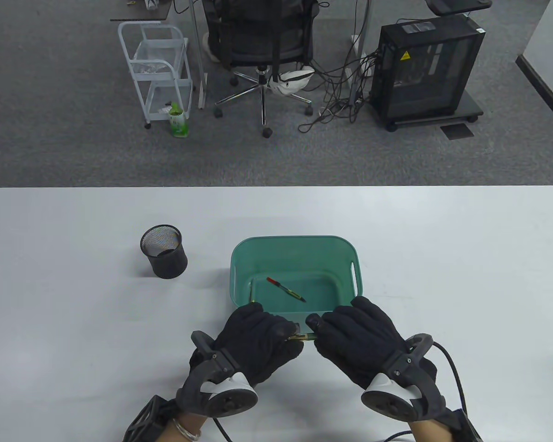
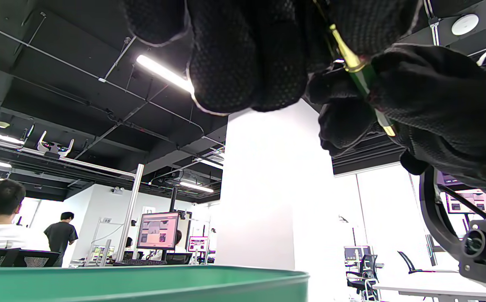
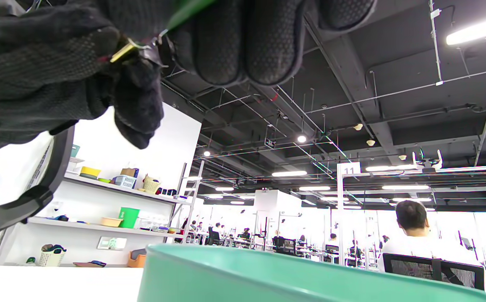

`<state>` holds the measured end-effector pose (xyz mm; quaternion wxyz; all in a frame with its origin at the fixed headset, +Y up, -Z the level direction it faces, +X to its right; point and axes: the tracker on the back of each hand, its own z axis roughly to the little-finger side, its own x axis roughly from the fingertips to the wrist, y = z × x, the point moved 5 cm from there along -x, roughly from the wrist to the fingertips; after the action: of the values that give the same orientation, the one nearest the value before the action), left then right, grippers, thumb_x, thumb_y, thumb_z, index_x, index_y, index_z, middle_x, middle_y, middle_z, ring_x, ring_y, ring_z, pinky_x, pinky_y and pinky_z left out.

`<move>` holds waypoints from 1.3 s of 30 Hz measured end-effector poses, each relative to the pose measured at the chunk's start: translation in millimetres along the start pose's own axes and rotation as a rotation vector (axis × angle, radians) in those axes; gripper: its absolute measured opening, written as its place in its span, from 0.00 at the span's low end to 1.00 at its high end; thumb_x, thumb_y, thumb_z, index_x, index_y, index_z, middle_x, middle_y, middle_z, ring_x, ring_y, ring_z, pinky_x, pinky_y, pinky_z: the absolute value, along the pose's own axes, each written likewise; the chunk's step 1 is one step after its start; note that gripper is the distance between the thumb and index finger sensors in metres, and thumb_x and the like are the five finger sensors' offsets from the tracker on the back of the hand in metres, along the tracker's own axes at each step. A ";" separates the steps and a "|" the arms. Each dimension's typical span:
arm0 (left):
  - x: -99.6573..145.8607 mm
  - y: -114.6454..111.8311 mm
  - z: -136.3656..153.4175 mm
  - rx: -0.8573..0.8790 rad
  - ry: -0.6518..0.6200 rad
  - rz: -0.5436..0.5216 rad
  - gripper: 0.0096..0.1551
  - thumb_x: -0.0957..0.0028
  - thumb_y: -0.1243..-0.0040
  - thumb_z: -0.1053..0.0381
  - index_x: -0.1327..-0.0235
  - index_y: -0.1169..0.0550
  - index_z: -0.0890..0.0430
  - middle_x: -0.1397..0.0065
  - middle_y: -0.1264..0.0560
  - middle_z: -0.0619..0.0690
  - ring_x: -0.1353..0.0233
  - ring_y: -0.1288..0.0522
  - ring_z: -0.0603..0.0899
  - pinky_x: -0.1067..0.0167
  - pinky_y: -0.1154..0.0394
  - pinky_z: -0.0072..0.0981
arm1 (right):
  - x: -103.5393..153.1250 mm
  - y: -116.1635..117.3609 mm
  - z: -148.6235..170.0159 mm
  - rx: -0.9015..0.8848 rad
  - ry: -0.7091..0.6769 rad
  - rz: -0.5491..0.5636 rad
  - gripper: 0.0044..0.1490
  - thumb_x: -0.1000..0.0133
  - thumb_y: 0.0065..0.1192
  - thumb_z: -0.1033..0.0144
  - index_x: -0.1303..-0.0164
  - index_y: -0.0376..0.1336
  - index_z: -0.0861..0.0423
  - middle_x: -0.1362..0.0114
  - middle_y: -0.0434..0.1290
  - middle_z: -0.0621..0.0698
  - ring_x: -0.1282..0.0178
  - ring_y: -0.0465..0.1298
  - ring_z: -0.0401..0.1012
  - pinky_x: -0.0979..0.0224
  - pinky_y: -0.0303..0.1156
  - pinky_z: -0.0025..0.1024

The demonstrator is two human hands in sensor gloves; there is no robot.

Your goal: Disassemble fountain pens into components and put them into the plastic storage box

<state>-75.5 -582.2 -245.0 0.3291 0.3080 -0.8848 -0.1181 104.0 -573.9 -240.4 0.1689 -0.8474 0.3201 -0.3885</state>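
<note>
Both gloved hands meet just in front of the green plastic storage box (image 1: 295, 241) and hold one green fountain pen (image 1: 302, 338) with gold trim between them. My left hand (image 1: 276, 331) grips its left end, my right hand (image 1: 325, 328) its right end. The left wrist view shows the pen (image 2: 362, 79) with its gold ring and gold tip running between the curled fingers of both hands. In the right wrist view only a green stretch and a gold clip (image 3: 127, 48) show. Inside the box lies a thin pen part (image 1: 285, 289) with a red end, and another piece (image 1: 251, 294) by the left wall.
A black mesh pen cup (image 1: 164, 251) stands on the white table (image 1: 73, 322) left of the box. Beyond the far table edge are an office chair (image 1: 262, 41), a white cart (image 1: 159, 69) and a computer tower (image 1: 424, 69).
</note>
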 end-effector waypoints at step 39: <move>1.5 0.1 1.3 -0.005 0.006 -0.004 0.33 0.34 0.44 0.34 0.26 0.30 0.55 0.29 0.22 0.52 0.33 0.21 0.55 0.23 0.35 0.56 | 1.2 -1.2 1.3 0.001 0.004 0.007 0.28 0.40 0.56 0.46 0.32 0.71 0.42 0.35 0.76 0.38 0.32 0.76 0.37 0.18 0.62 0.47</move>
<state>-77.3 -583.0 -245.2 0.3322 0.3093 -0.8829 -0.1202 106.1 -573.8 -239.9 0.1701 -0.8454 0.3232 -0.3898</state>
